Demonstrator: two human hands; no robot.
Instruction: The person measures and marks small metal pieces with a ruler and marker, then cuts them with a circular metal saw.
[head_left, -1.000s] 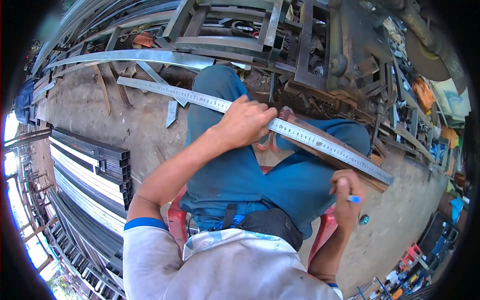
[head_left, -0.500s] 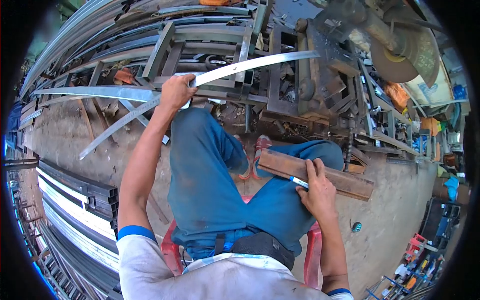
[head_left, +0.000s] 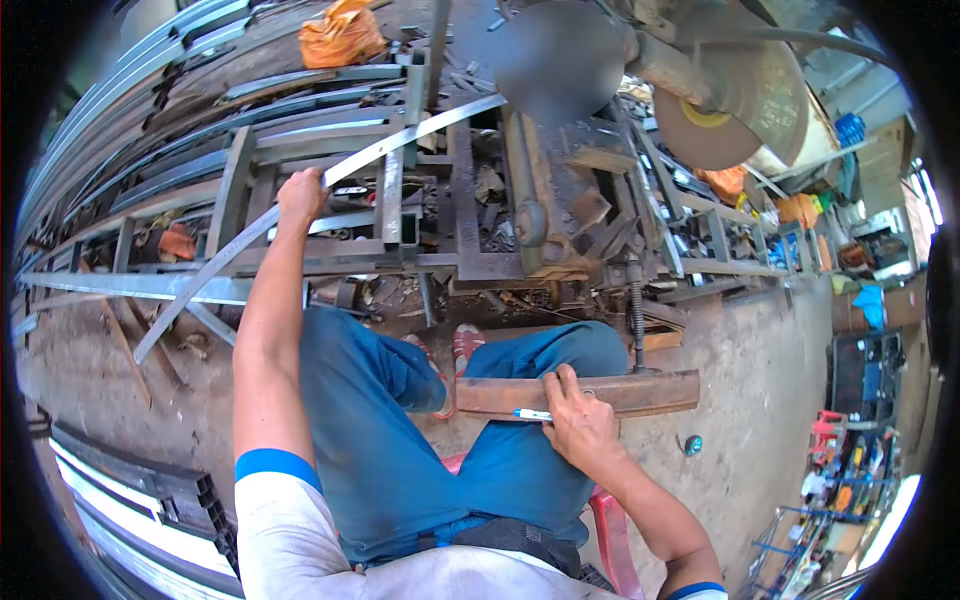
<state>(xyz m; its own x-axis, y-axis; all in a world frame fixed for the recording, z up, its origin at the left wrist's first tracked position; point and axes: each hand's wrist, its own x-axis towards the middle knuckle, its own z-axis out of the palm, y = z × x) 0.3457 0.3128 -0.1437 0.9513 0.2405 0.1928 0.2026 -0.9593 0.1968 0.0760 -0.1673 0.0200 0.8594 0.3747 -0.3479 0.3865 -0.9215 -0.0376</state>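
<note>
Head view, and I am watching both hands at once. The left hand (head_left: 302,195) is stretched out at arm's length, fingers wrapped tight round a long steel rule (head_left: 420,125), gripped roughly a third of the way along. The rule hangs in the air above the welded steel frames (head_left: 400,215), its upper end tilted toward the cut-off saw disc (head_left: 705,125). The right hand (head_left: 580,430) lies on the rusty bar (head_left: 630,392), two fingers laid out over its top face and the rest curled round a blue marker (head_left: 530,414) at the bar's near edge. The bar rests across the right thigh, its far end jutting past the outer edge of the leg over the concrete floor (head_left: 770,420).

To do this well, I judge the long springy rule needs a firm grip and a slow swing so that its ends clear the frames, while the right palm bears down so the bar cannot roll off the lap.

The rule is thin, flat, bright and flexible. The bar is thick, straight, brown and flaky with rust, and looks heavy. The trousers (head_left: 380,430) beneath it are soft blue cloth, an uneven seat for it.
</note>
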